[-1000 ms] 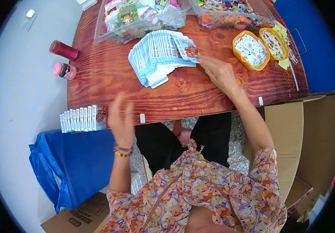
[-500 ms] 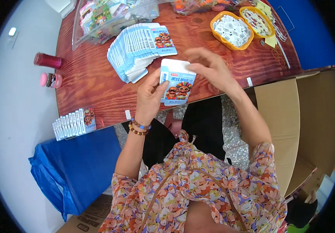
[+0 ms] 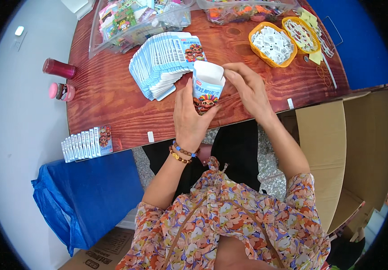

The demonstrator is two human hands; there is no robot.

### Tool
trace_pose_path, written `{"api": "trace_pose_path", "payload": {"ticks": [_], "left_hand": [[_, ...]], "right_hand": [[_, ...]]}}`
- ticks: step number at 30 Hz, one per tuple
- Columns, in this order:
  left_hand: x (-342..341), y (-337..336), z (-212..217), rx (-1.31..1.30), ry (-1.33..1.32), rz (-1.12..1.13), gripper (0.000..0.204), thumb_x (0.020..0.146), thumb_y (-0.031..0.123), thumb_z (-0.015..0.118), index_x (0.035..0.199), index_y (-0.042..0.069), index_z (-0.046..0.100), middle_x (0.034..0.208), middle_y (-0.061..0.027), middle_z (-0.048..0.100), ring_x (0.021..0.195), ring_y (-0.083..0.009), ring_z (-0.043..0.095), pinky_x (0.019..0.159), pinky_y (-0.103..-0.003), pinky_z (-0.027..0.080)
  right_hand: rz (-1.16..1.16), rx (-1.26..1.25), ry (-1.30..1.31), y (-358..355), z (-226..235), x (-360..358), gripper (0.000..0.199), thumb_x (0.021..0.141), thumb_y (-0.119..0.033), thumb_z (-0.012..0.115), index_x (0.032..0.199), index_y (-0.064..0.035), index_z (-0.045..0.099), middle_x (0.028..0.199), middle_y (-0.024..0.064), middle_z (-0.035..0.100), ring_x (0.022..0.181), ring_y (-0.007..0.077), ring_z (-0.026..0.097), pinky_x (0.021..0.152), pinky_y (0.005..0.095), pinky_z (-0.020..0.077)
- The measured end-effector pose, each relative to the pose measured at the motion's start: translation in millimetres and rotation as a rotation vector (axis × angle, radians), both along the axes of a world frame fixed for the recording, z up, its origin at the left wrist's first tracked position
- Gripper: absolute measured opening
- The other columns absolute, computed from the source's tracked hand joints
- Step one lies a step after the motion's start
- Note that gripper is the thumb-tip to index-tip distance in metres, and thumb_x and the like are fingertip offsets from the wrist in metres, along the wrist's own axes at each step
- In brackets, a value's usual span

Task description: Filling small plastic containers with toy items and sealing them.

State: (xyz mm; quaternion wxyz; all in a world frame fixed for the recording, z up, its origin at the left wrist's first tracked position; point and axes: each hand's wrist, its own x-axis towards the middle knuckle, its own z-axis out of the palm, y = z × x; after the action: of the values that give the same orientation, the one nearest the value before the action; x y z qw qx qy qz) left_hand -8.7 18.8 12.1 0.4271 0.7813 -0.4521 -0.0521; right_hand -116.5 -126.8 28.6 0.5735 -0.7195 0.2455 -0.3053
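My left hand [image 3: 190, 110] is closed around a small light-blue cardboard box [image 3: 207, 92] with cartoon figures on its front. The box is squeezed into shape, and its top stands open with a white flap raised. At the box's upper right corner, the thumb and fingertips of my right hand [image 3: 248, 87] pinch its edge. Just beyond my left hand lies a fanned stack of flattened boxes [image 3: 162, 60] of the same print. A row of folded boxes [image 3: 86, 143] stands at the table's near left edge.
Clear plastic bins [image 3: 140, 27] of colourful packets stand at the back. Yellow baskets [image 3: 272, 63] with small white pieces sit at the far right. A red tumbler [image 3: 59, 69] and a pink jar [image 3: 62, 92] are at the left. A large open carton [image 3: 322, 157] stands right of me.
The box has gone from flat to opened out, its top now gaping. My left hand has moved right and turned, and my right hand has come down to the box's corner.
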Motion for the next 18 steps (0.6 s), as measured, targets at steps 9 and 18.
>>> {"api": "trace_pose_path", "payload": {"ticks": [9,18], "left_hand": [[-6,-4,-2,-0.128,0.223,0.086,0.074,0.071,0.013,0.085,0.136,0.0,0.051,0.114,-0.0161,0.066,0.101,-0.0291,0.067,0.085,-0.039,0.053],[-3,13,3,-0.257,0.647,-0.121,0.063,0.087,0.002,0.073,0.142,0.002,0.043,0.109,-0.0148,0.069,0.095,-0.0168,0.069,0.08,-0.031,0.057]], "right_hand": [[-0.054,-0.281,-0.085,26,-38,-2,0.042,0.092,0.006,0.064,0.131,0.0019,0.052,0.126,0.012,0.059,0.108,0.0186,0.065,0.091,0.0301,0.0546],[0.298,0.232,-0.217,-4,-33,-25,0.035,0.095,0.001,0.063,0.129,0.0016,0.057,0.122,0.0098,0.063,0.114,0.0167,0.061,0.096,0.0302,0.0511]]}}
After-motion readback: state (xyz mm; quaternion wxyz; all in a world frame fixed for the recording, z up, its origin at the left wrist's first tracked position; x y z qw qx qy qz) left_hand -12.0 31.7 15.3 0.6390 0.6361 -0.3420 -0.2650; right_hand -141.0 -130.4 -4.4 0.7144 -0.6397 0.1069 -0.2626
